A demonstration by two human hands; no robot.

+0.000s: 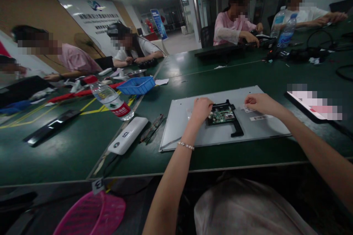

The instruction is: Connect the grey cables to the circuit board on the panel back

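A flat grey panel [179, 117] lies on the dark green table. On its middle sits a green circuit board [223, 116] in a black plastic frame [237, 128]. My left hand [202, 109] is closed at the board's left edge, its fingertips bent down and partly hidden; what they grip is too small to make out. Over the panel's right part is my right hand [257, 103], fingers pinched together beside a small pale label [249, 109]. Another white label [258, 118] lies on the panel just below that hand.
Left of the panel are glasses [152, 129], a white power bank [128, 136], a water bottle [111, 101] and a blue tray [137, 85]. A phone [306, 107] lies right. Several people sit around. A pink basket [92, 214] stands below the table edge.
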